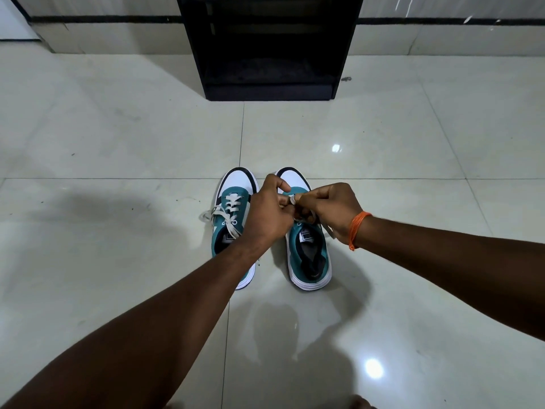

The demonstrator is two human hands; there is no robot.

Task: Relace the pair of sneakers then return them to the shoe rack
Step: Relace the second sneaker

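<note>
Two teal and white sneakers stand side by side on the tiled floor, toes pointing away from me. The left sneaker (233, 219) has its white lace threaded and tied, with loops hanging to its left. Over the right sneaker (309, 255) both my hands meet. My left hand (269, 214) and my right hand (327, 211) each pinch the white lace (292, 199) of the right sneaker between thumb and fingers. Most of that lace and the eyelets are hidden under my hands. An orange thread band circles my right wrist.
A black shoe rack (269, 45) with dark open shelves stands against the far wall, straight ahead of the sneakers. Glossy pale floor tiles (118, 143) stretch all around. A small dark speck (346, 79) lies on the floor right of the rack.
</note>
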